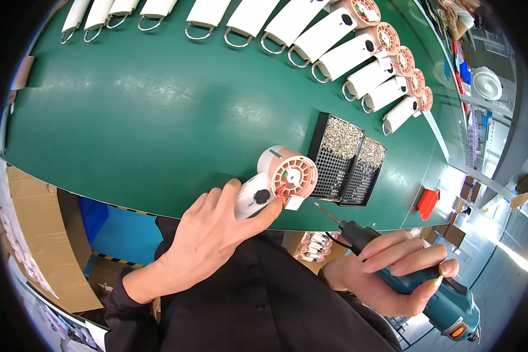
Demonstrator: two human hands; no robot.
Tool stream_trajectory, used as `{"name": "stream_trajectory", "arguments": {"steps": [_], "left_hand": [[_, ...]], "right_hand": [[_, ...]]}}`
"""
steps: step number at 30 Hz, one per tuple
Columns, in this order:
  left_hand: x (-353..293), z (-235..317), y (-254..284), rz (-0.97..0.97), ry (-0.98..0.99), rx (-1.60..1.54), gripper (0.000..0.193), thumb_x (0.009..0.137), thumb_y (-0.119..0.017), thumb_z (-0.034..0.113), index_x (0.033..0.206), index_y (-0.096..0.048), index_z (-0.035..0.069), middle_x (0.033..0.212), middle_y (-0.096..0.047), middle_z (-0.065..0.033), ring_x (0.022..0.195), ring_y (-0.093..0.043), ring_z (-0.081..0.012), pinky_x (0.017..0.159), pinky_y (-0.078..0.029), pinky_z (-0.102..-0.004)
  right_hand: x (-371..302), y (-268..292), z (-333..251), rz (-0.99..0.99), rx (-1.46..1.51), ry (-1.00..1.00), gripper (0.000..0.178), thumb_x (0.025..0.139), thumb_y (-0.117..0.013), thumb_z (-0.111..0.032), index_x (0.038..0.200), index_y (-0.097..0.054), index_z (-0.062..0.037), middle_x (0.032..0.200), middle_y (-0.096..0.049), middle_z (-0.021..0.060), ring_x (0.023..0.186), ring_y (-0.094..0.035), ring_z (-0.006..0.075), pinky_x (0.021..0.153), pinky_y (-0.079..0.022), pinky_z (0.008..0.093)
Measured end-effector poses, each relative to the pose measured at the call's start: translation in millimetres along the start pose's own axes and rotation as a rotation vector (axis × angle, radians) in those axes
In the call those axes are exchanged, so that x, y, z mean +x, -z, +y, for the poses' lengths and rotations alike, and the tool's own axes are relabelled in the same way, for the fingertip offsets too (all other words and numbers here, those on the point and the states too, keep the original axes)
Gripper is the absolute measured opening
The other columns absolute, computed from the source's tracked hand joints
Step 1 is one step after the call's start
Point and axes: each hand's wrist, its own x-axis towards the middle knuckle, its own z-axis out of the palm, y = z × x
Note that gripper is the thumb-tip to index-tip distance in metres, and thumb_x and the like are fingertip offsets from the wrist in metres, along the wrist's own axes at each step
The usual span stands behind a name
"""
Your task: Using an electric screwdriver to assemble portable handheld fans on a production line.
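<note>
My left hand (208, 234) is closed around the white handle of a small handheld fan (267, 170) near the table's front edge. Its round pink head faces up, showing a spoked grille, a white centre and red wires; a small white tab sticks out beside my thumb. In my right hand (402, 273) is a teal and black electric screwdriver (452, 308), gripped around its body. The thin bit (327, 212) points up and left toward the fan, apart from it. Two black perforated screw trays (365, 202) stand just right of the fan, with small screws heaped at their far ends.
White fan units (341, 57) with wire loops line the far side of the green table (129, 123), several with pink heads. A red container (428, 203) stands at the right. Below the table edge are a cardboard box (53, 234) and more fan parts (315, 246).
</note>
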Motion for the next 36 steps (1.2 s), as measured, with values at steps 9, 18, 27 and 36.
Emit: {"name": "stream_trajectory", "arguments": {"steps": [9, 18, 27, 36], "left_hand": [[9.2, 3.3, 0.4, -0.078, 0.045, 0.059, 0.081, 0.067, -0.062, -0.002, 0.141, -0.045, 0.025, 0.08, -0.039, -0.0085, 0.062, -0.046, -0.0185, 0.052, -0.041, -0.027], [8.6, 2.0, -0.2, -0.069, 0.042, 0.053, 0.078, 0.069, -0.061, 0.001, 0.141, -0.045, 0.025, 0.079, -0.038, -0.0075, 0.062, -0.045, -0.0174, 0.052, -0.04, -0.0256], [11.0, 5.8, 1.6, -0.076, 0.088, 0.057, 0.063, 0.075, -0.061, 0.003, 0.133, -0.054, 0.024, 0.081, -0.039, -0.0088, 0.06, -0.046, -0.0197, 0.051, -0.042, -0.0306], [10.0, 10.0, 3.2, -0.091, 0.107, 0.065, 0.062, 0.075, -0.062, 0.003, 0.133, -0.053, 0.024, 0.083, -0.04, -0.0099, 0.062, -0.048, -0.0228, 0.052, -0.043, -0.0332]], "right_hand": [[-0.9, -6.4, 3.9, -0.038, 0.004, -0.07, 0.025, 0.094, -0.042, -0.018, 0.111, -0.03, -0.0031, 0.072, -0.05, 0.014, 0.04, -0.053, 0.0257, 0.036, -0.051, 0.0351], [-8.1, -11.5, 13.8, -0.134, -0.027, -0.135, 0.028, 0.093, -0.045, -0.013, 0.113, -0.028, -0.0031, 0.075, -0.054, 0.0166, 0.049, -0.058, 0.0283, 0.043, -0.055, 0.0393], [-22.3, -10.8, 39.7, -0.284, -0.071, -0.035, 0.022, 0.09, -0.045, -0.013, 0.1, -0.028, -0.0039, 0.066, -0.051, 0.0157, 0.039, -0.052, 0.0247, 0.034, -0.049, 0.0336], [-30.6, -4.7, 28.4, -0.302, -0.025, -0.202, 0.038, 0.08, -0.066, -0.002, 0.099, -0.033, -0.0075, 0.074, -0.062, 0.0148, 0.051, -0.06, 0.03, 0.056, -0.053, 0.0406]]}}
